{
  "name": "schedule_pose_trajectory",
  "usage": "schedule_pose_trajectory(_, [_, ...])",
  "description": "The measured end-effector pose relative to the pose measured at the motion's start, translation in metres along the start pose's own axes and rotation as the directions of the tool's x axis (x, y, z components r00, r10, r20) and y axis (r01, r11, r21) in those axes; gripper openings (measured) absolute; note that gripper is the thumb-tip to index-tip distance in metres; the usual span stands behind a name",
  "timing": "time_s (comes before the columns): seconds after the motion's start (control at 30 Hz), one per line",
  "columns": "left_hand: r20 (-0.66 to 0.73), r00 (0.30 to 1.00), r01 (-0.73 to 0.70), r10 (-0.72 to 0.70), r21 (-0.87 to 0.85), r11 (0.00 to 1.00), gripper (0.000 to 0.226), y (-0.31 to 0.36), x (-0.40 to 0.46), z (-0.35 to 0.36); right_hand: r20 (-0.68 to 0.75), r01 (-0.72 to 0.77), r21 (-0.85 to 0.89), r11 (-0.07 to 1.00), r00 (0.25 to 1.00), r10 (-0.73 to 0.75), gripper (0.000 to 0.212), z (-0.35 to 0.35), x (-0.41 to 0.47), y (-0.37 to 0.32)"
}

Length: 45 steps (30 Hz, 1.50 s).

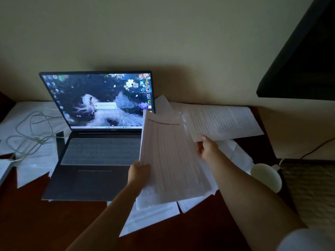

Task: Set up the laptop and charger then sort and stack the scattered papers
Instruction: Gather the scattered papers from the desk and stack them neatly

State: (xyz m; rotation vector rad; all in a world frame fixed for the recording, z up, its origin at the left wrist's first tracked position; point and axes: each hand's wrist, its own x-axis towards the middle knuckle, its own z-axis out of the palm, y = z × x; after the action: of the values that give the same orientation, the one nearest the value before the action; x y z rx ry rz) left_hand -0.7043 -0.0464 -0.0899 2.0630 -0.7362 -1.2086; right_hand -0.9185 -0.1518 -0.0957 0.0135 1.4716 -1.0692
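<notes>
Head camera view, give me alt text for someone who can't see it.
A person's left hand holds up a sheaf of printed papers while the right hand grips another printed sheet, beside an open laptop with its screen lit. More loose papers lie scattered on the dark wooden desk, and a white cable coils left of the laptop.

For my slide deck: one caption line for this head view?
Both hands, left and right, lift printed papers beside the open laptop.

Dark reddish wood bench (45,223). Pale wall (163,33) behind. Black slab-like object (304,57) upper right. White rounded object (266,176) at bench's right edge; dark cable (317,149) beyond it.
</notes>
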Motion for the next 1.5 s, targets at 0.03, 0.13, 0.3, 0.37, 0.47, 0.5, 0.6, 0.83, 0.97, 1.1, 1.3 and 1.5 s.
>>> schedule_pose_trajectory(0.03, [0.011,1.000,-0.003,0.003,-0.003,1.000,0.019,0.002,0.001,0.002,-0.030,0.015,-0.010,1.000,0.999,-0.015,0.003,0.003,0.000,-0.001])
schedule_pose_trajectory(0.13, [0.019,0.998,-0.064,0.063,0.028,0.998,0.034,0.007,0.000,0.008,-0.066,0.076,0.012,0.997,0.995,-0.075,0.021,0.009,-0.009,0.001])
schedule_pose_trajectory(0.3, [-0.021,0.973,-0.228,0.228,0.002,0.974,0.073,0.003,-0.021,0.013,0.212,-0.094,-0.023,0.995,0.973,0.096,0.031,-0.003,-0.054,0.027])
schedule_pose_trajectory(0.37, [-0.037,0.969,-0.244,0.243,-0.018,0.970,0.089,-0.001,-0.032,0.014,0.258,-0.079,-0.250,0.965,0.955,0.145,0.026,-0.017,-0.064,0.040])
schedule_pose_trajectory(0.47, [-0.045,0.950,-0.307,0.308,0.023,0.951,0.085,-0.009,-0.052,0.012,0.297,0.065,-0.604,0.794,0.943,0.149,0.025,-0.049,-0.067,0.044])
schedule_pose_trajectory(0.5, [-0.035,0.944,-0.330,0.329,-0.013,0.944,0.068,-0.013,-0.058,0.012,0.311,0.145,-0.723,0.676,0.941,0.131,0.025,-0.061,-0.066,0.043])
schedule_pose_trajectory(0.6, [0.021,0.965,-0.250,0.260,-0.210,0.945,0.030,-0.022,-0.087,0.011,0.319,0.267,-0.876,0.402,0.945,0.067,0.033,-0.095,-0.070,0.042])
schedule_pose_trajectory(0.83, [0.098,0.993,-0.026,0.060,-0.316,0.948,0.017,-0.065,-0.119,0.015,0.274,0.255,-0.955,0.148,0.954,0.124,0.025,-0.154,-0.085,0.044])
schedule_pose_trajectory(0.97, [0.078,0.995,-0.035,0.060,-0.290,0.956,0.014,-0.069,-0.125,0.016,0.299,0.286,-0.951,0.116,0.948,0.112,0.020,-0.157,-0.097,0.048])
schedule_pose_trajectory(1.1, [0.054,0.998,-0.009,0.025,-0.278,0.960,0.017,-0.065,-0.124,0.018,0.213,0.188,-0.968,0.164,0.966,0.146,0.021,-0.157,-0.097,0.062])
schedule_pose_trajectory(1.3, [0.043,0.994,0.113,-0.105,-0.314,0.943,0.046,-0.061,-0.120,0.019,0.166,0.148,-0.983,0.108,0.971,0.172,0.029,-0.158,-0.102,0.069])
schedule_pose_trajectory(1.5, [0.065,0.983,0.183,-0.172,-0.241,0.953,0.057,-0.055,-0.117,0.020,0.179,0.187,-0.982,-0.031,0.969,0.171,0.025,-0.154,-0.105,0.063])
